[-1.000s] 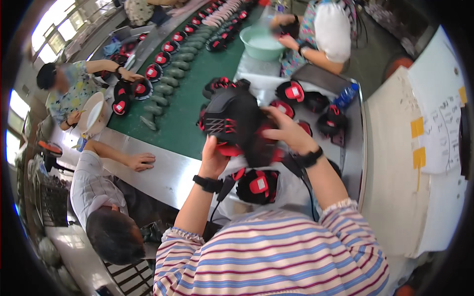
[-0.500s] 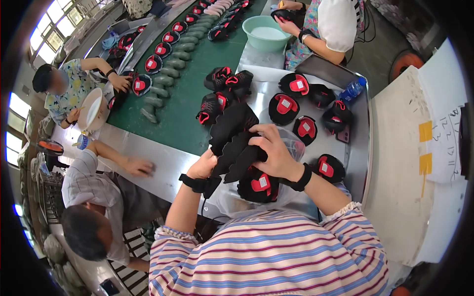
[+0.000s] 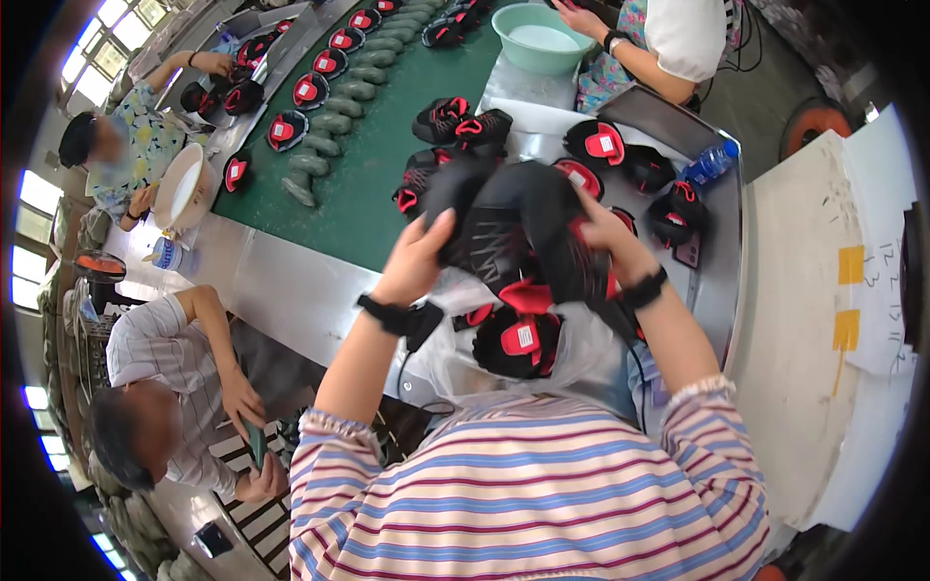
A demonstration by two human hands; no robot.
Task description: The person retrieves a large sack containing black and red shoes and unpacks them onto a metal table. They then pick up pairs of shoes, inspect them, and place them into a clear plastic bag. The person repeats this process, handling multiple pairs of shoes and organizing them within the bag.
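Observation:
Several black shoe uppers [image 3: 499, 232] with red linings are bunched between my hands, above the metal table; motion blurs them in part. My left hand [image 3: 415, 259] grips their left side, thumb up. On the right side, my right hand [image 3: 612, 242] is closed around an upper, its fingers partly hidden behind the black material. Just below, a clear plastic bag [image 3: 441, 363] lies open near my body. Another black upper [image 3: 521, 341] with a red tongue and white label sits in it.
More uppers [image 3: 596, 143] lie on the metal table, beside a blue bottle [image 3: 710, 163] and a phone [image 3: 689, 251]. A green basin [image 3: 542, 41] stands beyond. Grey-green shoe lasts [image 3: 329, 123] line the green belt [image 3: 363, 194]. A co-worker [image 3: 184, 387] sits at lower left.
My hands have moved apart, the right one further right. The uppers have turned, so laces and red collars show instead of wavy edges. The co-worker at lower left now holds a dark green object.

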